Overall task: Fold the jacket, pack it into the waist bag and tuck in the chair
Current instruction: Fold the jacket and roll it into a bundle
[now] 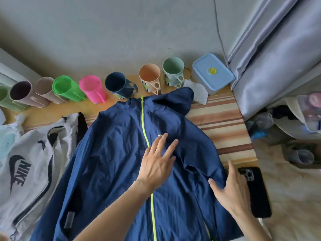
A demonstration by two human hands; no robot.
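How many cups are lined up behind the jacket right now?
8, in a row along the wall, from the left: green, purple, beige, bright green, pink, navy, peach, mint. More may sit beyond the left edge.

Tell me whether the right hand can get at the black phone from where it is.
Probably yes: the right hand rests open on the jacket's edge, right beside the black phone, with nothing lying between them.

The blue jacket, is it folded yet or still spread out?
Spread out: the blue jacket lies flat, zipped, hood up top, both hands pressing it.
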